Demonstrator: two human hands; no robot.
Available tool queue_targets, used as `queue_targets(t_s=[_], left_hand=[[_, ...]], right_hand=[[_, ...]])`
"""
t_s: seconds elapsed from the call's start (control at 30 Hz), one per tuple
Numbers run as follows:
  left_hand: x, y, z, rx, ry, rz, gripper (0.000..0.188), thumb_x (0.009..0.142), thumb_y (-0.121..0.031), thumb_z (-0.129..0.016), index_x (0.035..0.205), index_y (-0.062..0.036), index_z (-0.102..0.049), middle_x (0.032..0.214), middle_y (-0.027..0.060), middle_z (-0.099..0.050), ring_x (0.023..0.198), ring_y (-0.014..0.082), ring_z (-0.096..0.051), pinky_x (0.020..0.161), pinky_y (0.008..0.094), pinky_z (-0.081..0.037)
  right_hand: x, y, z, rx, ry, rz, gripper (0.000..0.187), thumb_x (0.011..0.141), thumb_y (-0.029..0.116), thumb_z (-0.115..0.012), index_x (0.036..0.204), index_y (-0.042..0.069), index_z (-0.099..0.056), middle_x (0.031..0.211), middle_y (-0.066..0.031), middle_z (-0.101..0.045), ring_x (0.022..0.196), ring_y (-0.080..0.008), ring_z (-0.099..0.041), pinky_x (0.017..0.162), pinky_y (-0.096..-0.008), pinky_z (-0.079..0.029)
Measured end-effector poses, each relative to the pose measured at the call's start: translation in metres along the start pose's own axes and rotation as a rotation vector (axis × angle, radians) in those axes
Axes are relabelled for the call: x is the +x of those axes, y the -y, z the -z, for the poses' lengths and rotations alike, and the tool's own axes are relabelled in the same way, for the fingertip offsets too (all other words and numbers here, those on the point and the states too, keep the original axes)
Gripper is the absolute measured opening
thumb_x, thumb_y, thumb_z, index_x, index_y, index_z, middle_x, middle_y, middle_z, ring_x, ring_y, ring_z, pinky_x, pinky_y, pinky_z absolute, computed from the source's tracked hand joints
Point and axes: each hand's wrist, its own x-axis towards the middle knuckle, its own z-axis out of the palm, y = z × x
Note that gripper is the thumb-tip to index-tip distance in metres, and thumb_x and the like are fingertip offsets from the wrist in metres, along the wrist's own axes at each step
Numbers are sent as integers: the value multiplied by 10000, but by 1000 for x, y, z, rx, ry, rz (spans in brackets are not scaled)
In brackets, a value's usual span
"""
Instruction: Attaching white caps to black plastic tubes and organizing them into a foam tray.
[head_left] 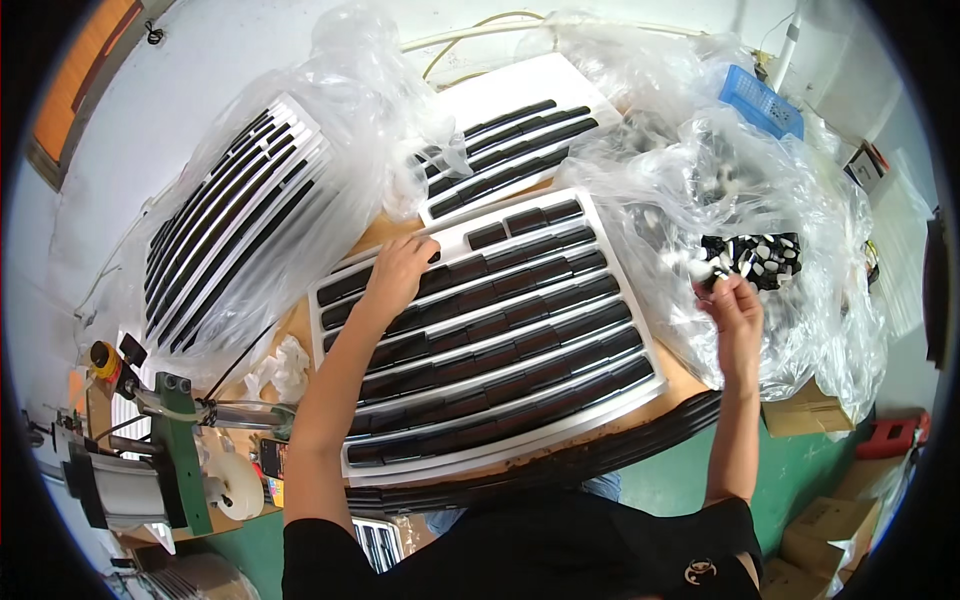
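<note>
Over our tan desk point(685, 378), our left hand point(402, 268), fingers curled, is at a small glossy black piece point(434, 257) on a wide white tray point(455, 238); our right hand point(735, 308), fingertips together, is beside small black-and-white pieces point(768, 256). We cannot tell whether either pinches anything; a careless brush could dislodge others.

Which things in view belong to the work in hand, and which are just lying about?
In use:
- left hand, at front white tray with black pieces
- right hand, at black-and-white pieces

Apparently lying about:
- blue basket
- cardboard boxes
</note>
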Motion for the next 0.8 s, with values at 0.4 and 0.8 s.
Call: queue_targets(t_s=[0.4,0.8], left_hand=[[-36,-170,54,-1917,-195,611,245,867,-93,-571,1050,-41,-418,1046,145,-567,914,245,-611,736,326,-537],[-50,-203,70,-1744,-86,415,224,898,-89,-525,1088,-23,-428,1023,130,-558,739,121,-578,602,215,-454]], right_hand=[[-87,-13,-118,186,226,-31,259,794,53,-663,1033,3,-578,773,2,-566,650,-67,-532,629,-199,-451],[-99,8,-116,222,411,-196,286,763,-22,-673,1033,-2,-580,843,-23,-590,744,-82,-575,678,-206,-480]])
